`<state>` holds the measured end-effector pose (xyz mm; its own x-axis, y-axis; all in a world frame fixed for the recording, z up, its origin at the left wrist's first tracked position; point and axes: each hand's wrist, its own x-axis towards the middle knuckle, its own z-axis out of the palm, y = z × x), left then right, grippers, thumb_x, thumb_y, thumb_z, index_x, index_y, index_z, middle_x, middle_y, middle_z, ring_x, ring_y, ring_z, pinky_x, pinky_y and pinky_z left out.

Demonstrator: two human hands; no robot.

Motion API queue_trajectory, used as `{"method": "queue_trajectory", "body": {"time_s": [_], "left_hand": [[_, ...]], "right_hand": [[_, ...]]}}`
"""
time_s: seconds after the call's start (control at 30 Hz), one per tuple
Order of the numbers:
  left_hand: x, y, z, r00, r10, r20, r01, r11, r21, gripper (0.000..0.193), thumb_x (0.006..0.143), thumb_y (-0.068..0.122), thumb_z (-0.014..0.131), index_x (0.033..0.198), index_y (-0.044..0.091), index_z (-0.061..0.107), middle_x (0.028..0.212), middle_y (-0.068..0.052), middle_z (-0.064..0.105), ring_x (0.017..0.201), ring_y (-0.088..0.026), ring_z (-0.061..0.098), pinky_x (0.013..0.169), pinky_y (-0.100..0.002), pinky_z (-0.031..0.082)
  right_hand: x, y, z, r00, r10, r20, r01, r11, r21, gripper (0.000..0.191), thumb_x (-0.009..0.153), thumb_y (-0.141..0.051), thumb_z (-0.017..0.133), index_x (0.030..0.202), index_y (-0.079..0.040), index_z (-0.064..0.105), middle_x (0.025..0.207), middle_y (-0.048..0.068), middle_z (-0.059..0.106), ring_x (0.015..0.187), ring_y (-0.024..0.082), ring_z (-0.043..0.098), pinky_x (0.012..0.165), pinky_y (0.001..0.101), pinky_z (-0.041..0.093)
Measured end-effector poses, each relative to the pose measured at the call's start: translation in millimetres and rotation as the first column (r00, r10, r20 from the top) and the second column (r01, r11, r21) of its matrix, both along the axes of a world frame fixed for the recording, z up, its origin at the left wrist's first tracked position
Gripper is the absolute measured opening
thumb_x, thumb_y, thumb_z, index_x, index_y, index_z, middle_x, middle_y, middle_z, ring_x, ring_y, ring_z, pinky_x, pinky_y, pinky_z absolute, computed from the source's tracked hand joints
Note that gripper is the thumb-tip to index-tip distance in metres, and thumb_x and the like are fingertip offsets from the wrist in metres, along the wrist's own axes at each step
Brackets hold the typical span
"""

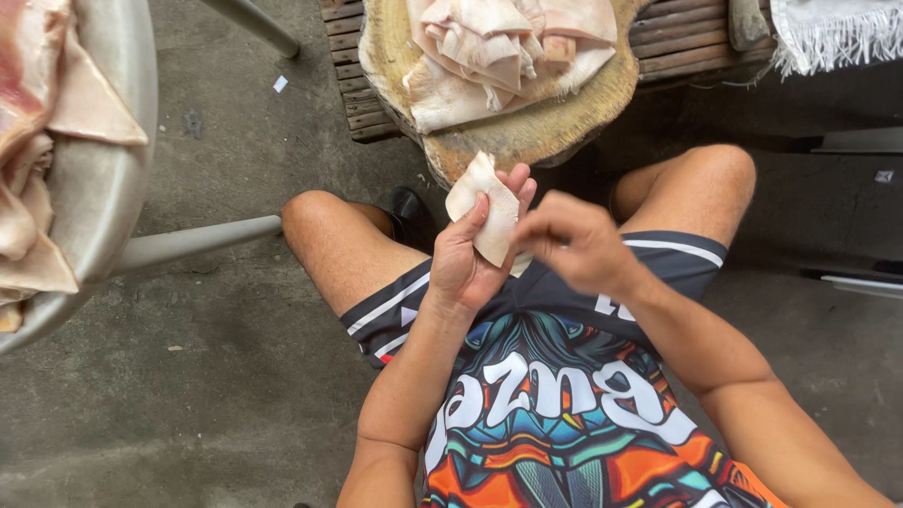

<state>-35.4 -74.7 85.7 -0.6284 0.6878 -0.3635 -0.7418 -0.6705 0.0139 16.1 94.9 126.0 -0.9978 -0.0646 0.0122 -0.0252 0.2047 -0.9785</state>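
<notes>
Head view shows the left hand raised over the lap, palm up, thumb and fingers clamped on a pale piece of skin; the piece is cream-white, flat, roughly diamond-shaped, standing upright from the grip; the right hand sits just beside it, blurred, fingers curled, and I cannot tell whether it closes on anything; beyond the knees a round wooden block carries a heap of similar pale pieces; at far left a metal basin holds more.
</notes>
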Motion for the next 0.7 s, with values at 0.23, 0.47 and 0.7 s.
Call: {"method": "queue_trajectory", "body": {"time_s": [0.23, 0.47, 0.7], "left_hand": [[1, 2, 5, 1.000, 0.022, 0.008, -0.022, 0.999, -0.042, 0.038, 0.110, 0.020, 0.047, 0.144, 0.005, 0.046, 0.157, -0.017, 0.047, 0.147, -0.030, 0.044, 0.123, -0.042, 0.040], [-9, 9, 20, 0.999, -0.026, -0.036, 0.019, 0.984, -0.175, 0.042, 0.111, 0.021, 0.045, 0.149, 0.004, 0.045, 0.159, -0.014, 0.046, 0.147, -0.026, 0.041, 0.119, -0.040, 0.038], [-19, 17, 36, 1.000, 0.009, -0.025, -0.011, 0.995, -0.094, 0.043, 0.110, 0.025, 0.044, 0.148, 0.003, 0.044, 0.158, -0.014, 0.046, 0.148, -0.027, 0.042, 0.120, -0.044, 0.038]], "right_hand": [[-1, 0, 3, 0.991, 0.130, 0.021, -0.131, 0.991, 0.027, 0.013, 0.088, -0.004, 0.076, 0.101, -0.005, 0.073, 0.093, 0.001, 0.064, 0.085, 0.009, 0.066, 0.074, 0.0223, 0.053], [-18, 14, 10, 0.990, -0.088, 0.110, 0.090, 0.996, -0.014, 0.011, 0.095, -0.003, 0.075, 0.106, -0.003, 0.074, 0.093, 0.004, 0.063, 0.082, 0.012, 0.061, 0.072, 0.0251, 0.050], [-12, 25, 26, 0.997, 0.037, -0.073, -0.035, 0.999, 0.035, 0.012, 0.089, -0.005, 0.079, 0.100, -0.005, 0.074, 0.093, 0.002, 0.065, 0.083, 0.011, 0.063, 0.073, 0.0244, 0.050]]}}
